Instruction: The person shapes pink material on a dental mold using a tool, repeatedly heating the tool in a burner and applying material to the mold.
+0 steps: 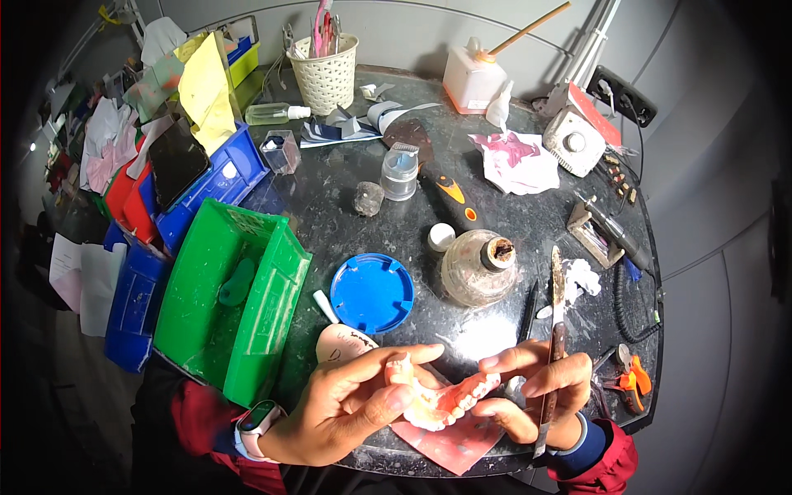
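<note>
Round dark surface (528, 223) under everything, crowded with things. Green bin (235, 297) at the left side, with blue lid (372, 292) and glass lamp (478, 268) just beside. Left hand (351, 404) near the front edge, grip closed around one end of the pink denture (441, 396), thumb on top. Right hand (540, 388) touching the other end of the denture with fingertips, at the same time gripping a long knife (555, 338), blade pointing up and away. Red sheet (454, 445) lying under the denture.
</note>
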`<state>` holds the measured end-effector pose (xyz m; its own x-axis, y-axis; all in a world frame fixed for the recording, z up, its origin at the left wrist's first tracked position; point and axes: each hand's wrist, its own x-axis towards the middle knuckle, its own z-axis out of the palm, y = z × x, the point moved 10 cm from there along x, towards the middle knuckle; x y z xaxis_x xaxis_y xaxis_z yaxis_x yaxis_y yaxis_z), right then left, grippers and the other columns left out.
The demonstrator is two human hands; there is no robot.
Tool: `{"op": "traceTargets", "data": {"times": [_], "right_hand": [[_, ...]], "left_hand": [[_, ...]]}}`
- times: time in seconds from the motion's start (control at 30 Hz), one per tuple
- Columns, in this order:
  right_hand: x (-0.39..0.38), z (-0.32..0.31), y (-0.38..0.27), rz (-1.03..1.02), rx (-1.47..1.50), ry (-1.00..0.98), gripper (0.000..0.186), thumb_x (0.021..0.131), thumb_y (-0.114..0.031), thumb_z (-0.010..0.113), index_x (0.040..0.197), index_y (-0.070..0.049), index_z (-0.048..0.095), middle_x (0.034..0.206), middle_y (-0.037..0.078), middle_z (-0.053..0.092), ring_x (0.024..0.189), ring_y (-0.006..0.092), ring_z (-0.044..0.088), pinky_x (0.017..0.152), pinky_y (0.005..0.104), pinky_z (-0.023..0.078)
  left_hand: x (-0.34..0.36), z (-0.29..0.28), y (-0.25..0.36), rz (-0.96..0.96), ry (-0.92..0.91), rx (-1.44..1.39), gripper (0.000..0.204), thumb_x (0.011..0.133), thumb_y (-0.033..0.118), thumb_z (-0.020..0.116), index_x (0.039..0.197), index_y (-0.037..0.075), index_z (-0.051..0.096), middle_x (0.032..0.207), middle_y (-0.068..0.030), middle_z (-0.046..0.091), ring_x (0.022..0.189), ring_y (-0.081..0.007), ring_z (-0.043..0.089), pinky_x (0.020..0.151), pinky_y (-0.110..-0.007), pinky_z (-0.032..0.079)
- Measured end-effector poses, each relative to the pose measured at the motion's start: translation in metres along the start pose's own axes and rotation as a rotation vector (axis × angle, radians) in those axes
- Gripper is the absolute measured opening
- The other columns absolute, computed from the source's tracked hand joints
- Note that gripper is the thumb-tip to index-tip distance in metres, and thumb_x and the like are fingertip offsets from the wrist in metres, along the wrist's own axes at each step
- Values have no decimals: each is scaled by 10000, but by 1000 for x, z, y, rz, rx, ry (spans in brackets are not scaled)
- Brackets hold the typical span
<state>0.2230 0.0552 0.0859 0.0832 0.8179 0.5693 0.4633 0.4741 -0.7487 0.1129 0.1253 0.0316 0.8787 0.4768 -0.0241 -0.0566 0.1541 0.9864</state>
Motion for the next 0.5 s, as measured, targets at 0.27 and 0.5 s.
{"op": "traceTargets", "data": {"times": [0.27, 0.5], "right_hand": [[5, -5, -17, -136, -129, 47, 423, 631, -147, 759, 832, -118, 388, 878, 123, 624, 854, 238, 565, 690, 313, 449], [1, 10, -18, -166, -70, -77, 264, 711, -126, 684, 798, -107, 435, 846, 79, 657, 720, 148, 575, 640, 224, 418]], "left_hand": [[-1, -3, 19, 157, 64, 89, 405, 850, 106, 527, 1169, -117, 416, 803, -50, 554, 766, -77, 510, 701, -198, 417], [4, 2, 2, 26, 1, -12, 432, 866, 99, 504, 1217, -109, 361, 880, -18, 514, 779, -49, 469, 710, -174, 401]]}}
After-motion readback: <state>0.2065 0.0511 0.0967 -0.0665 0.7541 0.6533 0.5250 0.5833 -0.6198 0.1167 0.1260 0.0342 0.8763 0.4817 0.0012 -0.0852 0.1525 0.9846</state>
